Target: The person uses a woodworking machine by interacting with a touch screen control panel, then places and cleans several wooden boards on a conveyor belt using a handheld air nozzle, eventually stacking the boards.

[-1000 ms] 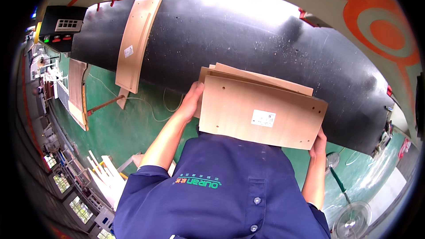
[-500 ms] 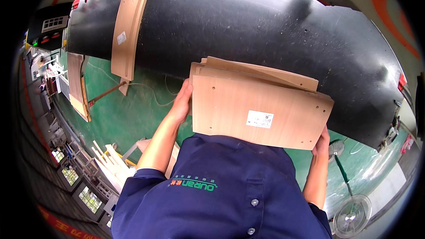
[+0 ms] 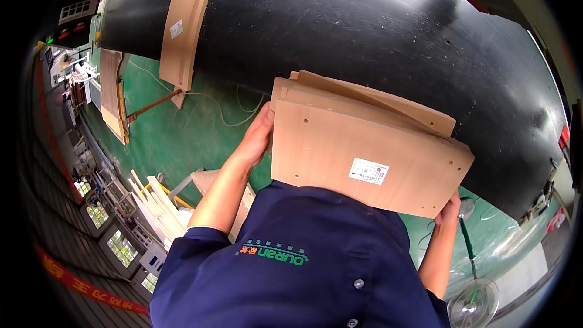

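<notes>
A stack of light wood panels [image 3: 370, 149] is held up in front of my torso. Its front panel has small drilled holes near the corners and a white label; the panels behind it are fanned out unevenly. At the stack's left end my left hand [image 3: 260, 133] grips the edge, with part of its fingers hidden behind the wood. My right hand [image 3: 449, 209] clasps the lower right corner, its fingers partly covered by the front panel.
Beyond the stack stretches a long black worktop [image 3: 340, 30]. Curved wood panels [image 3: 182, 30] lie across its left part, overhanging the near edge. Wood strips [image 3: 161, 206] stand at lower left above the green floor [image 3: 206, 121]. A clear round disc [image 3: 473, 305] is at lower right.
The stack in both hands has shifted a little right in view and tilted slightly, right end lower. The worktop and the curved panels appear higher and farther right as the view turned.
</notes>
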Demonstrator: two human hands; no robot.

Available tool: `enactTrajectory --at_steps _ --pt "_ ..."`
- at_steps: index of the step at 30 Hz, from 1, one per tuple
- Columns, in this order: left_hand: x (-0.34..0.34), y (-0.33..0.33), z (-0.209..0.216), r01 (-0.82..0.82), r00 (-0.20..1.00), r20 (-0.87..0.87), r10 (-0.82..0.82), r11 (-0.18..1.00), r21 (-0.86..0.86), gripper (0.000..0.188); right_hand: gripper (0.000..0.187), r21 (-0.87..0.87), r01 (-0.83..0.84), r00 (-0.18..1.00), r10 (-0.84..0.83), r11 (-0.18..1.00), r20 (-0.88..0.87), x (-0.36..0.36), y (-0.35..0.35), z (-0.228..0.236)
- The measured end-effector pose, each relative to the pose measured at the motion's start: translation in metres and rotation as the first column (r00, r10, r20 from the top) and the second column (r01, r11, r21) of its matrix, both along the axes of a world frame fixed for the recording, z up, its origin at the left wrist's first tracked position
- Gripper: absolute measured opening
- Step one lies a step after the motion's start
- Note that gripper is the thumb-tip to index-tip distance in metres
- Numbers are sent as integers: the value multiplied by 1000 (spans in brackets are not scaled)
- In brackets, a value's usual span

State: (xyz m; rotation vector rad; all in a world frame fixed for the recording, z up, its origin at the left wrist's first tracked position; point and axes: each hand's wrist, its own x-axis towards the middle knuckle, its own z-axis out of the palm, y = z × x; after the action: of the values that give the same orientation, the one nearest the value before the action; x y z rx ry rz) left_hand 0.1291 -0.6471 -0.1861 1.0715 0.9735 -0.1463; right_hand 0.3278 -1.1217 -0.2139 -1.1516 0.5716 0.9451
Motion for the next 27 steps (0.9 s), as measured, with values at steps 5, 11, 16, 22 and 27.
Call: enactTrajectory --at_steps 5,11,16,22,27 --pt "-6 -3 -1 -11 999 -41 12 1000 1 70 53 -50 45 999 -47 998 -27 -5 8 12" --pt "-2 3 -1 -51 980 -197 41 998 -48 55 53 -10 -20 996 19 1000 -86 -1 -11 -6" --pt "7 12 0 -34 964 -265 -3 990 -138 55 55 7 -18 996 18 1000 -92 3 11 7" --pt "-5 20 -26 -39 960 -278 -14 982 -183 54 54 31 -35 998 36 999 -43 -3 14 8" --pt "-6 22 -35 -75 977 -211 20 964 -254 51 52 22 -8 998 10 1000 -56 -6 14 7"
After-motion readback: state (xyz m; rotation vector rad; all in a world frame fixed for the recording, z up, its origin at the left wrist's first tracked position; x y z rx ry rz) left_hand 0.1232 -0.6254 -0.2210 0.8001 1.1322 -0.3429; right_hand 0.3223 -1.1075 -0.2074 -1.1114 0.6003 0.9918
